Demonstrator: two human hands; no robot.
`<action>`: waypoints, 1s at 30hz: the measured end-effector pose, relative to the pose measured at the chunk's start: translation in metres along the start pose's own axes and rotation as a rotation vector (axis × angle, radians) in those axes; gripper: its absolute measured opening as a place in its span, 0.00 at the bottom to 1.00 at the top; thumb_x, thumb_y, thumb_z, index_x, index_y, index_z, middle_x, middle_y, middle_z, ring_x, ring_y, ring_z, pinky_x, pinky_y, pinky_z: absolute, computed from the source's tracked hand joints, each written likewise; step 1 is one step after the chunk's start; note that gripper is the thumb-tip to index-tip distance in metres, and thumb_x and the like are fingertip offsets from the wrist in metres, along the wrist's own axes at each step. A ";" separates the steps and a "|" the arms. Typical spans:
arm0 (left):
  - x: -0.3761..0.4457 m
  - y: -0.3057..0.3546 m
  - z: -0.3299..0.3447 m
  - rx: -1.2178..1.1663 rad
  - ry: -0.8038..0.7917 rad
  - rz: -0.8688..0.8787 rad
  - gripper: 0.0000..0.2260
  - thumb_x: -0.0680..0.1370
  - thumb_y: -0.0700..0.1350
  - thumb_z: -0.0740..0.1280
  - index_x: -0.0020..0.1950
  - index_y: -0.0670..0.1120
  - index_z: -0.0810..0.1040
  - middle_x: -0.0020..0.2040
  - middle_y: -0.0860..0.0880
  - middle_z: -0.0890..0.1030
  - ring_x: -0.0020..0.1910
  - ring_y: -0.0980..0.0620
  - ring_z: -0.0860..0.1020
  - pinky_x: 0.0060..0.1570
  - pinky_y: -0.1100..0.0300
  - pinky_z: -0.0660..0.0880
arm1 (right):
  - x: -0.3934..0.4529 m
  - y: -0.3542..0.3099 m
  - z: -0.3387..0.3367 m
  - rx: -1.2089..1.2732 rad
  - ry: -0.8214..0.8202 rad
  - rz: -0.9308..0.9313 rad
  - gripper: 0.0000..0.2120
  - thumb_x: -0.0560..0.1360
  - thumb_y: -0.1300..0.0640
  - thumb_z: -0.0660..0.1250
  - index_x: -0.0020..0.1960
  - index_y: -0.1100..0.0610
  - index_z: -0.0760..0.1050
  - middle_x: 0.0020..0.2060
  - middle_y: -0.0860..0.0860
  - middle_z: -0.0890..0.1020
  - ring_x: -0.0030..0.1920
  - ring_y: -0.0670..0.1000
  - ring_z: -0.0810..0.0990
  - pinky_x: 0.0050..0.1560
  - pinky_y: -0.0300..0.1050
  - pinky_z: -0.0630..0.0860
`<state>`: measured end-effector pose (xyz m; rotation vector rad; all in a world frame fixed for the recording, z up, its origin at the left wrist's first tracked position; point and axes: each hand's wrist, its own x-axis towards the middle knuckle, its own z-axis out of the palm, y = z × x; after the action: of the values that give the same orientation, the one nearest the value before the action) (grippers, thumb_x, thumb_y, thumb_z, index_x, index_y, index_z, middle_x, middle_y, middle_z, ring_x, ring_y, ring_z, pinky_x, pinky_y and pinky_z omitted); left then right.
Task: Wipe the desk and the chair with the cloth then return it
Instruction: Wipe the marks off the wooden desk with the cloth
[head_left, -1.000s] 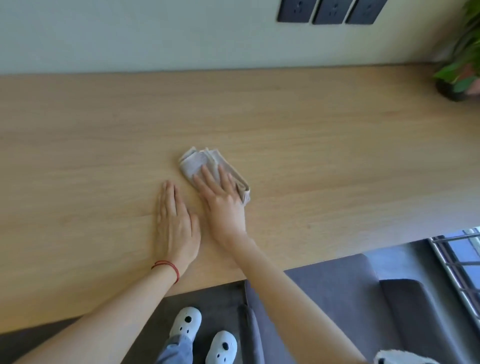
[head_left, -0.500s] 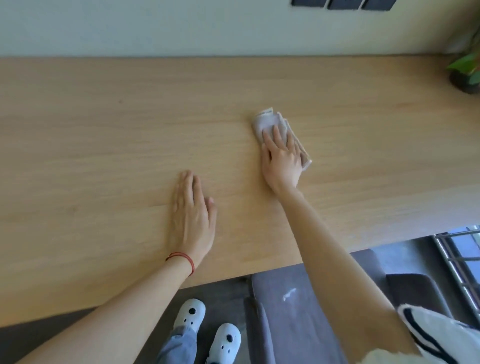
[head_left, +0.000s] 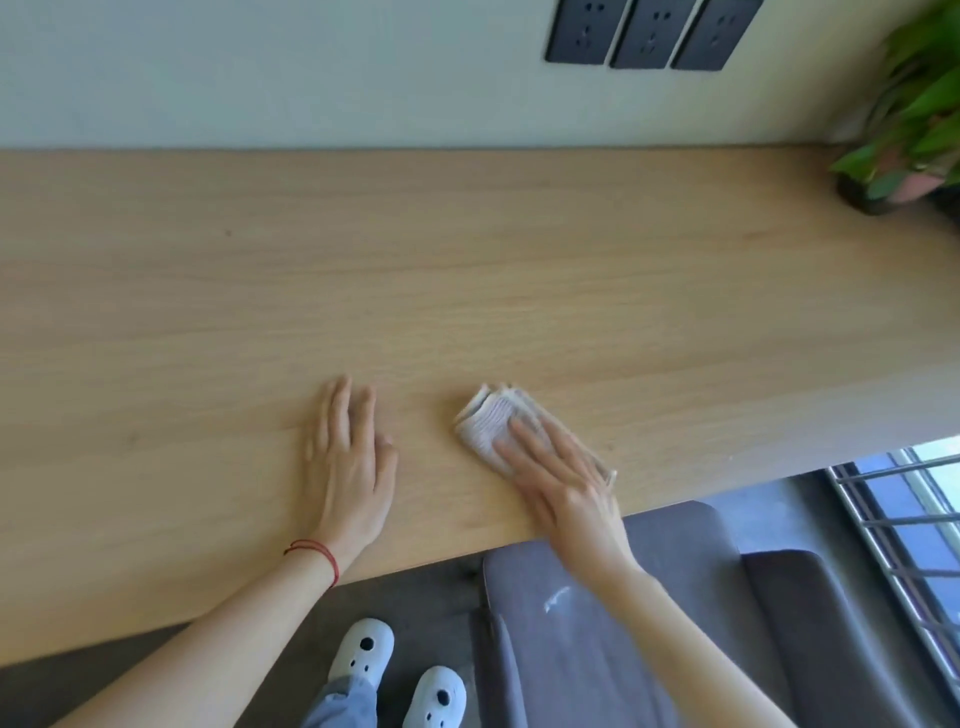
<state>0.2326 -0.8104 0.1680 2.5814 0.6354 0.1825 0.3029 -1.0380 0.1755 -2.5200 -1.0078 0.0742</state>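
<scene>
A folded pale grey cloth (head_left: 491, 418) lies on the wooden desk (head_left: 467, 291) near its front edge. My right hand (head_left: 563, 488) presses flat on the cloth's near part, fingers stretched over it and blurred by motion. My left hand (head_left: 350, 467) rests flat on the desk to the left of the cloth, fingers apart, a red string around its wrist. Below the desk edge stands a dark grey chair (head_left: 675, 623) with a white smear on its seat.
A potted plant (head_left: 904, 150) stands at the desk's far right corner. Three black wall sockets (head_left: 649, 31) sit above the desk. A window grille (head_left: 904, 530) is at the right. My white shoes (head_left: 395, 670) are on the dark floor under the desk.
My right hand has slid the cloth out to the far right and then back toward the desk's front edge. My left hand has stayed flat in about the same spot.
</scene>
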 end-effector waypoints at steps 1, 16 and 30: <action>0.001 0.001 0.001 0.039 -0.010 0.002 0.25 0.77 0.49 0.50 0.73 0.41 0.63 0.76 0.39 0.58 0.76 0.41 0.55 0.73 0.45 0.54 | 0.023 0.017 -0.005 -0.046 0.039 0.098 0.20 0.79 0.60 0.61 0.69 0.48 0.70 0.73 0.50 0.68 0.75 0.56 0.62 0.69 0.58 0.68; 0.001 0.003 -0.007 0.188 -0.121 0.063 0.32 0.75 0.56 0.45 0.75 0.42 0.57 0.77 0.40 0.54 0.77 0.42 0.50 0.75 0.44 0.47 | 0.089 -0.018 0.026 -0.043 -0.053 -0.079 0.21 0.80 0.58 0.61 0.71 0.44 0.67 0.74 0.46 0.67 0.76 0.55 0.60 0.71 0.56 0.65; 0.081 0.023 0.023 0.324 -0.220 0.353 0.26 0.77 0.59 0.43 0.75 0.58 0.53 0.78 0.44 0.52 0.77 0.40 0.46 0.73 0.38 0.43 | 0.201 0.169 -0.047 -0.175 0.088 0.476 0.20 0.82 0.53 0.53 0.73 0.50 0.63 0.76 0.52 0.61 0.76 0.61 0.54 0.73 0.59 0.57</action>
<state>0.3188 -0.8003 0.1605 2.9553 0.1315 -0.1011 0.5699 -1.0297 0.1717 -2.8444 -0.3782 0.0136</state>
